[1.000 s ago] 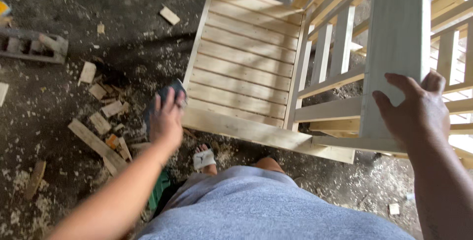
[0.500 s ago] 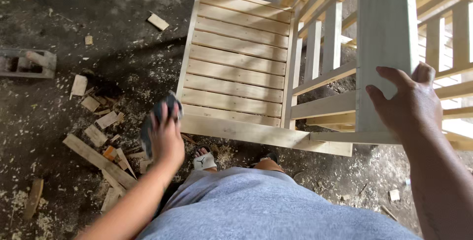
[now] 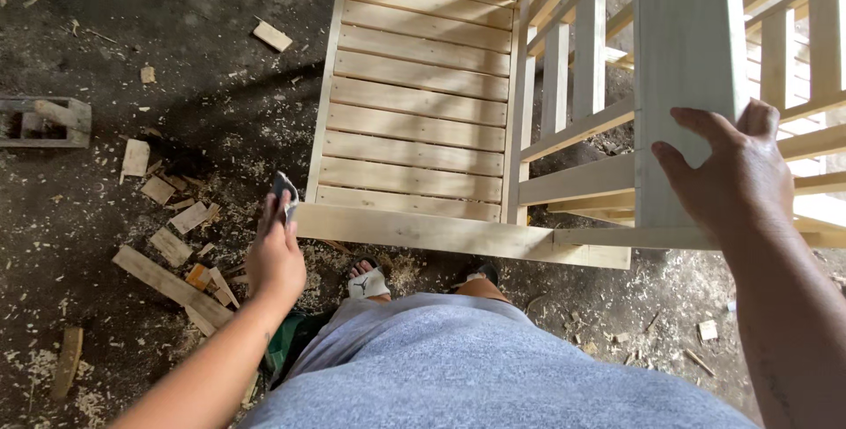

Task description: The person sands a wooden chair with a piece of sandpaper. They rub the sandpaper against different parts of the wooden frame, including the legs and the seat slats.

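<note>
Head view, sawdust-strewn dirt floor (image 3: 176, 33), wood offcuts (image 3: 167, 244)

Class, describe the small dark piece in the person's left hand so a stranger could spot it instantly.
Find the slatted wooden chair seat. At its front left corner, the left hand pinches a small dark sheet. Unlike the pale wood offcuts lying on the ground, it is grey-black, thin and held up.
</note>
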